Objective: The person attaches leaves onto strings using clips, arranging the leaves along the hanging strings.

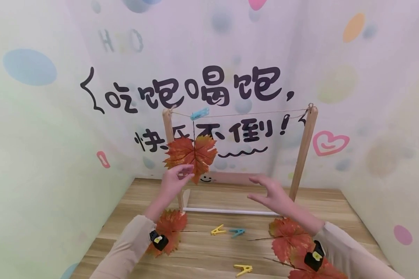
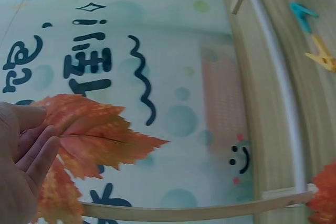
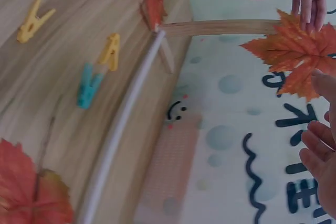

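The left hand (image 1: 177,179) is positioned at the lower left of the hanging leaf (image 1: 204,153), with thumb and fingers bent and a gap between them. Whether the fingertips contact the leaf cannot be determined. The right hand (image 1: 274,195) is raised to the right of the leaf, well apart from it, with thumb and fingers spread and nothing between them.

The leaf, red-orange, hangs tip down by its dark stem from a light-blue clip (image 1: 199,114). The clip sits on a thin string (image 1: 246,114), close to the string's left end. The string is tied between the tops of two wooden posts: left post (image 1: 168,126) and right post (image 1: 303,153). A white rod (image 1: 230,211) joins the posts near the base.

In front of the rod, on the wood-grain table (image 1: 202,257), a yellow clip (image 1: 218,230) and a teal clip (image 1: 237,232) lie side by side. A second yellow clip (image 1: 243,269) lies nearer the person. One leaf lies below the left forearm; further leaves lie below the right forearm, overlapping. The rear wall (image 1: 181,42) carries black lettering and coloured shapes.
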`<state>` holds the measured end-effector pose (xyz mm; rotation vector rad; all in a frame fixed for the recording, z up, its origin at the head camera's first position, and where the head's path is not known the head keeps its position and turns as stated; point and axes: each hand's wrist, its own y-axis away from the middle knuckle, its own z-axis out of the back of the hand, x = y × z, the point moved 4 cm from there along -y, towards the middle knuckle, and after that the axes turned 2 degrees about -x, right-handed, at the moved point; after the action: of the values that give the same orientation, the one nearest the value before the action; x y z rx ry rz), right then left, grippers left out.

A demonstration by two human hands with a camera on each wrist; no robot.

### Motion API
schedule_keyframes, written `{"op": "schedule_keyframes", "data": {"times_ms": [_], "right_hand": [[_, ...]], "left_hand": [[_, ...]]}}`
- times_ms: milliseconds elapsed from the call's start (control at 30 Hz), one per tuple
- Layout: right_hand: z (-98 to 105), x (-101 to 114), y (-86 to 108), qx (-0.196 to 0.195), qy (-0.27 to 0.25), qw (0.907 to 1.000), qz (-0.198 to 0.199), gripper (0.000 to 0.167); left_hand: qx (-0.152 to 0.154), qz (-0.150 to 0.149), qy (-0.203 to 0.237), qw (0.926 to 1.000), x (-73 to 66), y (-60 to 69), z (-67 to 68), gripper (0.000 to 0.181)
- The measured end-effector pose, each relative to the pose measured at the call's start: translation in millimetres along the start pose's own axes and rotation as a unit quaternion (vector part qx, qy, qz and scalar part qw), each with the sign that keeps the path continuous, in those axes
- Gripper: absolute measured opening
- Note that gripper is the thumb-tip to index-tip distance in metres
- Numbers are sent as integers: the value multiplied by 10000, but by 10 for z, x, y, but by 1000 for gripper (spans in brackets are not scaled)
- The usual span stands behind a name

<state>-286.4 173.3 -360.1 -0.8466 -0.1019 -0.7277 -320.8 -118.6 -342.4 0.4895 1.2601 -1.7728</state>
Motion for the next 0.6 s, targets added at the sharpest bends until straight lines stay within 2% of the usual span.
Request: {"op": "schedule_keyframes", "data": {"times_ms": [133, 267, 500, 600], "right_hand": [[-131, -82, 177, 176, -75, 9989, -416, 49], [-252, -130, 322, 400, -119, 9967, -699, 51], [-418, -171, 491, 411, -311, 9974, -502, 50], [-500, -216, 582, 513, -467, 9954, -662, 49]], "left_hand": [[214, 182, -51, 9996, 114, 150, -57, 23], [275, 352, -141, 9989, 221, 292, -84, 22], [415, 830, -170, 9955, 440, 483, -105, 22], [499, 908, -139, 9945, 560, 552, -135, 23]]}}
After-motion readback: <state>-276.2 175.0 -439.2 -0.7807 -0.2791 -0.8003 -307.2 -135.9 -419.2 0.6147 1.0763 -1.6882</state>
